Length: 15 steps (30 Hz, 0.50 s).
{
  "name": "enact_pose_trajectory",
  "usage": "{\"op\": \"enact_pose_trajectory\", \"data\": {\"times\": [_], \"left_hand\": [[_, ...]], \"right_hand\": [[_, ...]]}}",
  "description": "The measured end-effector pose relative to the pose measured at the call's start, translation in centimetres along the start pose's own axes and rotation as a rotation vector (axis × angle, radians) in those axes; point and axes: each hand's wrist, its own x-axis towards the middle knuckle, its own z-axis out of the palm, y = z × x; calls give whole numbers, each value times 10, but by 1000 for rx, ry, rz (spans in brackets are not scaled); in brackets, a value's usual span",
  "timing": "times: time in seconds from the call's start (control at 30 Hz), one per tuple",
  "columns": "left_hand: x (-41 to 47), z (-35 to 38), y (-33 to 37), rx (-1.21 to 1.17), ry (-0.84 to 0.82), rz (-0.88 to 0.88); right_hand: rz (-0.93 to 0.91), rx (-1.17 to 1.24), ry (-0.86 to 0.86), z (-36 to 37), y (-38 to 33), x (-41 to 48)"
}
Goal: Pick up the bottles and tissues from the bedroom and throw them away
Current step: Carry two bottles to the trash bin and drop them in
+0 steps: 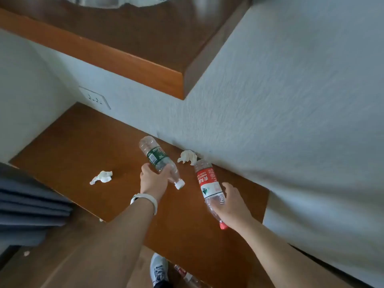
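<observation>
The red-labelled bottle (208, 185) bears Chinese characters; the green-labelled bottle's (158, 157) print is illegible.

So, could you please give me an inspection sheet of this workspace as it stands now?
Surface: wooden table, against the wall.
Job's things: green-label bottle and red-label bottle, both tilted in hand; tissue on the table; second tissue by the wall.
Clutter: another bottle on the floor beside a shoe.
Grip: left hand holds the green-label bottle; right hand holds the red-label one.
Cables: nothing seen.
Surroundings: wall socket, shelf above, dark fabric at left.
</observation>
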Motion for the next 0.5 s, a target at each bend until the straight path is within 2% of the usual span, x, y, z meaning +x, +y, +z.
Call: {"op": "enact_pose_trajectory", "data": {"times": [0.13, 0.5], "left_hand": [[17, 4, 0, 0, 19, 32], [14, 20, 5, 82, -27, -17]], "right_hand": [[53, 85, 7, 14, -5, 2], [65, 78, -12, 35, 11, 8]]}}
